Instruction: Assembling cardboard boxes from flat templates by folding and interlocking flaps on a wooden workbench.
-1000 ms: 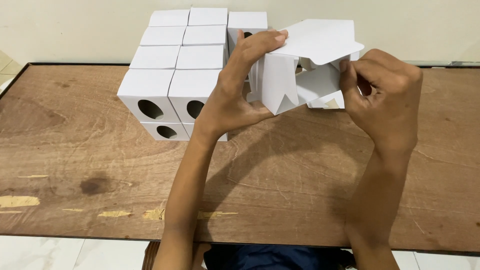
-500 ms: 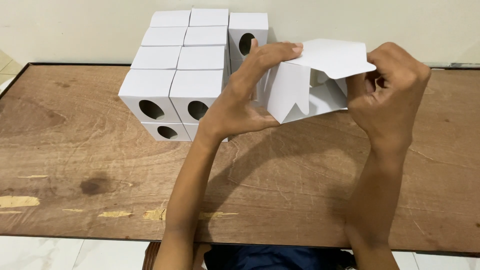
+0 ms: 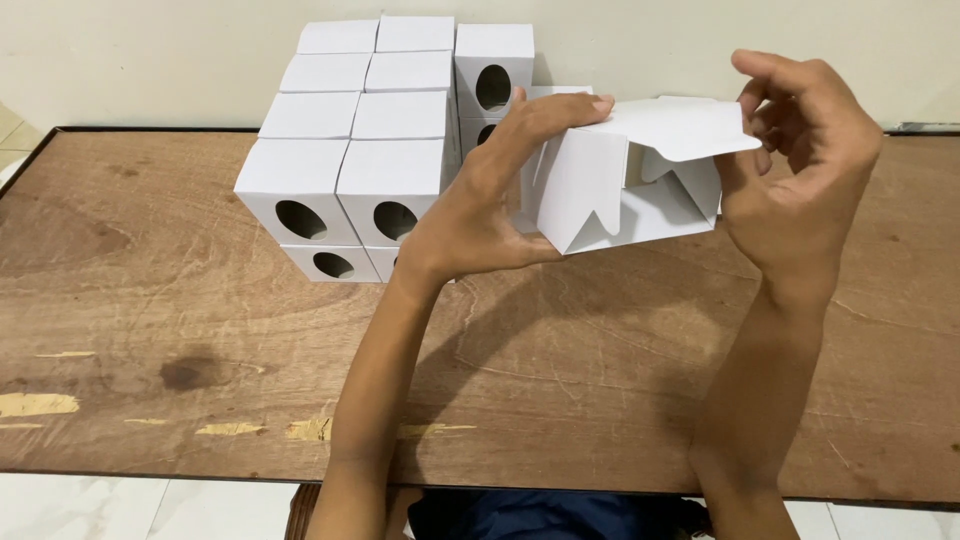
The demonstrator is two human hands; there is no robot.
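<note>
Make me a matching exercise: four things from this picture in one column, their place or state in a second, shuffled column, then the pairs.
Things:
1. Open box
2. Box stack
3. Left hand
4. Table

Place or state:
A. Brown wood, scuffed near the front edge
B. Held up in both hands, top flap raised
C. Stands at the table's back, oval holes facing front
D. Grips the open box's left side

Pairs: 1-B, 2-C, 3-D, 4-A
</note>
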